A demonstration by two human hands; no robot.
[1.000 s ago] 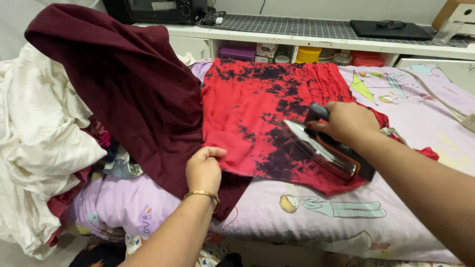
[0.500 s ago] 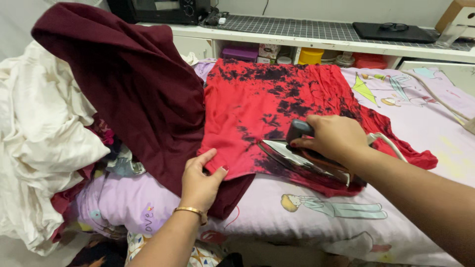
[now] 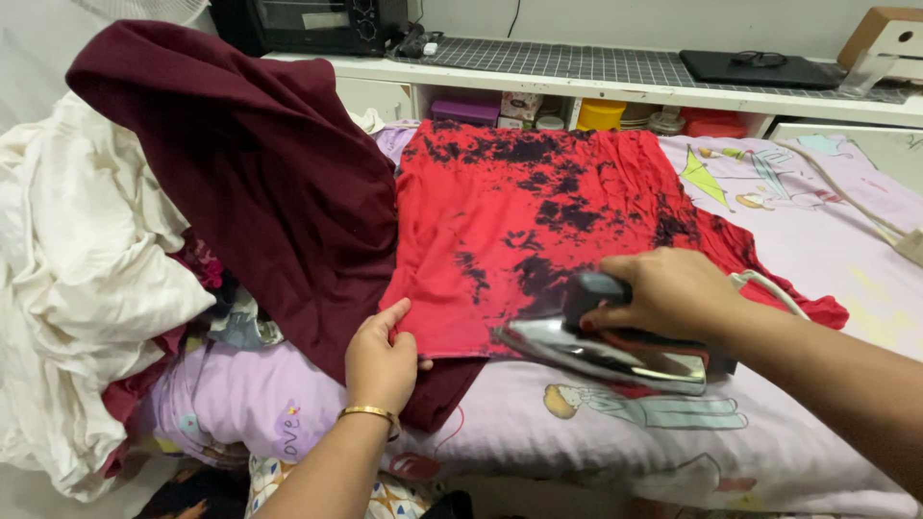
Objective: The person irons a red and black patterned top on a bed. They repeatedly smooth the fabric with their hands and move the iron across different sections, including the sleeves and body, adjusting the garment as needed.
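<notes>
1. Right hand [image 3: 673, 293] is closed around the handle of a clothes iron [image 3: 606, 351], whose soleplate rests on the near hem of a red garment with black blotches [image 3: 538, 211].
2. That garment lies spread flat on a lilac printed sheet [image 3: 817, 240], beside a maroon cloth [image 3: 250, 173] heaped at left.
3. Left hand [image 3: 380, 360] pinches the garment's near-left corner, thumb on top, holding it taut.
4. Step in hand, as judged: pressing the lower edge (the upper part appears smooth).
5. The next pass calls for the corner kept taut and the fingers kept away from the soleplate.
6. The iron's cord [image 3: 769, 288] trails right.
</notes>
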